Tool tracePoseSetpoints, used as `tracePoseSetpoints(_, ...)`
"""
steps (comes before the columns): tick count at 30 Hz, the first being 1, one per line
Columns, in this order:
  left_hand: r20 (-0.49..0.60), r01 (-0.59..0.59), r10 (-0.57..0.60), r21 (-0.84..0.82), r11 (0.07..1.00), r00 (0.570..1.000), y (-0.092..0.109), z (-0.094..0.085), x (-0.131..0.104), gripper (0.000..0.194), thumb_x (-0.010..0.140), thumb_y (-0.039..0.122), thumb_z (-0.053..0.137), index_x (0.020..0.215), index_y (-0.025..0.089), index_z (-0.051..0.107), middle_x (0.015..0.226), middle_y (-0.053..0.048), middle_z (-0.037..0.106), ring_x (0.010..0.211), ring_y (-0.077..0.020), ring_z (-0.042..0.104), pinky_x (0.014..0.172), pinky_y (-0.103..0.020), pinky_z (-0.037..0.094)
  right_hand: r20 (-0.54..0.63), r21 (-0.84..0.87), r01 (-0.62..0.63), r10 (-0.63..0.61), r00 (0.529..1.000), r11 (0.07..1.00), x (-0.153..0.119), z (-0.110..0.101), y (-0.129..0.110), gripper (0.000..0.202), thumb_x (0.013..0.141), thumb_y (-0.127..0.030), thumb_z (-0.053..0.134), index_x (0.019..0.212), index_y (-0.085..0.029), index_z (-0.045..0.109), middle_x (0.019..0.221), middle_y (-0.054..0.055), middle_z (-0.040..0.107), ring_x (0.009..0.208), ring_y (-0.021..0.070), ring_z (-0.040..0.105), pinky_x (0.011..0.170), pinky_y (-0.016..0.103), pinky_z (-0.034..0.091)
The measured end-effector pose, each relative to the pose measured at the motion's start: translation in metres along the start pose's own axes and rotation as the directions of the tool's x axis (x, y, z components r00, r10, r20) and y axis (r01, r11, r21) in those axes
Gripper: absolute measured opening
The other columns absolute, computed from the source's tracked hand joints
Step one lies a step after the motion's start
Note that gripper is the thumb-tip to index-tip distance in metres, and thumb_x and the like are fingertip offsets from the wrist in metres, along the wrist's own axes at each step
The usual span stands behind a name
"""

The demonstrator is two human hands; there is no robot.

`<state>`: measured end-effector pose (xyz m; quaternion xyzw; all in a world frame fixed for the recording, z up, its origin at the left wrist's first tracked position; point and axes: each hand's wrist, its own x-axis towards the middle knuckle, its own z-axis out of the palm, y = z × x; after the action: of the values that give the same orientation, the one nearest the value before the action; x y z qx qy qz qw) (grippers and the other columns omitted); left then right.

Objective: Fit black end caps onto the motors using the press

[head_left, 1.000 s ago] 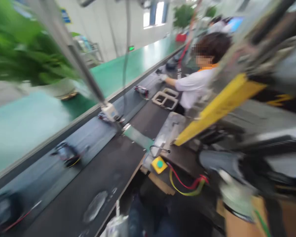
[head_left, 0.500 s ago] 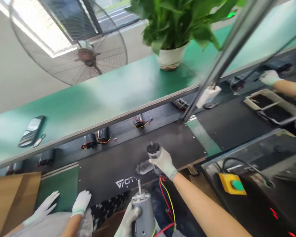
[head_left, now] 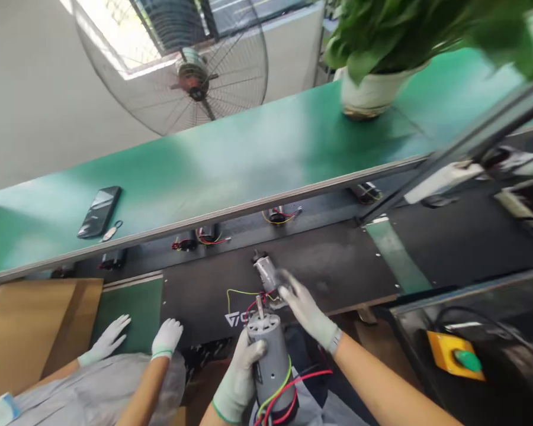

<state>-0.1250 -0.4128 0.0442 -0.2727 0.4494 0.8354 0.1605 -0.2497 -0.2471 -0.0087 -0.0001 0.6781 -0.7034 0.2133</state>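
Observation:
My left hand [head_left: 240, 378], in a white glove, is wrapped round a large grey motor [head_left: 270, 355] with its shaft pointing up and red and yellow-green wires at its base. A smaller silver motor [head_left: 265, 271] lies tilted on the black bench mat [head_left: 328, 260], its thin wires trailing left. Just right of it is my gloved right hand [head_left: 305, 307], thumb and fingers closed around a dark, blurred item that I cannot make out.
A co-worker's gloved hands [head_left: 166, 338] rest at the lower left beside a cardboard box [head_left: 31, 331]. Several motors lie under the green shelf [head_left: 213, 171], which holds a phone [head_left: 100, 212] and a potted plant [head_left: 368, 92]. A yellow switch box [head_left: 442, 349] stands right.
The smaller motor, upright in my right hand before, now lies on the mat, out of that hand's grasp. My view has shifted, and the large motor is still in my left hand.

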Motion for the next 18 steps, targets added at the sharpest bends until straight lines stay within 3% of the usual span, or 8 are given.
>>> tracePoseSetpoints(3,0.159,-0.031,0.004,0.169,0.985,0.987,0.005,0.044,0.018,0.06,0.077,0.044,0.086,0.13,0.018,0.072,0.123,-0.012,0.078,0.113,-0.0322,0.071,0.103,-0.042,0.056,0.231,0.118,-0.064,0.036,0.972,0.991,-0.112,-0.052,-0.04,0.05,0.106,-0.05,0.052,0.148,-0.026,0.062,0.157,0.008,0.059,0.152,0.0267,0.046,0.132,0.047,0.026)
tracePoseSetpoints(6,0.276,-0.021,-0.076,0.334,0.942,0.958,0.001,0.106,0.04,0.053,0.08,0.044,0.084,0.125,0.017,0.073,0.113,-0.009,0.078,0.096,-0.0244,0.07,0.088,-0.033,0.056,0.221,0.005,-0.083,0.08,0.972,0.997,-0.201,-0.088,-0.061,0.043,0.109,-0.049,0.046,0.139,-0.029,0.069,0.144,0.007,0.068,0.138,0.0293,0.06,0.122,0.043,0.041)
tracePoseSetpoints(8,0.356,-0.031,-0.13,0.413,0.91,0.926,-0.013,0.154,0.047,0.051,0.081,0.045,0.082,0.122,0.015,0.074,0.108,-0.008,0.078,0.089,-0.0219,0.068,0.083,-0.031,0.055,0.096,-0.056,-0.106,0.111,0.989,0.993,-0.239,-0.108,-0.055,0.036,0.107,-0.046,0.051,0.126,-0.027,0.075,0.126,0.008,0.076,0.12,0.0306,0.07,0.108,0.042,0.051)
tracePoseSetpoints(10,0.431,-0.048,-0.185,0.476,0.878,0.883,-0.035,0.199,0.045,0.048,0.082,0.045,0.082,0.119,0.014,0.075,0.107,-0.008,0.078,0.09,-0.0223,0.068,0.084,-0.031,0.054,-0.189,-0.103,-0.129,0.108,0.976,0.986,-0.266,-0.127,-0.035,0.03,0.097,-0.043,0.066,0.118,-0.025,0.076,0.115,0.009,0.078,0.109,0.0327,0.072,0.099,0.043,0.056)
tracePoseSetpoints(11,0.465,-0.052,-0.22,0.504,0.862,0.858,-0.047,0.221,0.041,0.046,0.083,0.044,0.081,0.117,0.014,0.076,0.107,-0.007,0.079,0.092,-0.0227,0.069,0.086,-0.032,0.054,-0.37,-0.132,-0.119,0.063,0.927,0.984,-0.278,-0.136,-0.021,0.035,0.089,-0.042,0.074,0.119,-0.024,0.074,0.118,0.01,0.077,0.111,0.0348,0.071,0.1,0.046,0.056)
tracePoseSetpoints(13,0.523,-0.036,-0.314,0.554,0.832,0.792,-0.077,0.261,0.026,0.043,0.085,0.042,0.08,0.118,0.015,0.075,0.107,-0.007,0.08,0.093,-0.0236,0.07,0.089,-0.033,0.055,-0.64,-0.243,-0.057,-0.116,0.76,0.968,-0.303,-0.157,0.005,0.059,0.078,-0.036,0.082,0.134,-0.024,0.067,0.141,0.014,0.067,0.132,0.0395,0.061,0.114,0.054,0.049)
tracePoseSetpoints(16,0.585,-0.005,-0.453,0.615,0.788,0.672,-0.125,0.312,-0.005,0.046,0.086,0.041,0.08,0.123,0.014,0.074,0.114,-0.01,0.08,0.099,-0.0267,0.073,0.091,-0.035,0.057,-0.723,-0.429,0.006,-0.347,0.597,0.903,-0.344,-0.189,0.034,0.08,0.081,-0.024,0.074,0.157,-0.026,0.049,0.165,0.013,0.045,0.155,0.0377,0.039,0.129,0.06,0.031)
tracePoseSetpoints(18,0.592,-0.018,-0.508,0.662,0.749,0.625,-0.158,0.339,-0.028,0.046,0.086,0.041,0.08,0.123,0.014,0.074,0.118,-0.01,0.08,0.101,-0.0271,0.074,0.091,-0.035,0.058,-0.76,-0.443,-0.016,-0.366,0.537,0.896,-0.374,-0.209,0.048,0.079,0.083,-0.02,0.069,0.158,-0.026,0.048,0.162,0.013,0.05,0.152,0.0365,0.043,0.129,0.061,0.032)
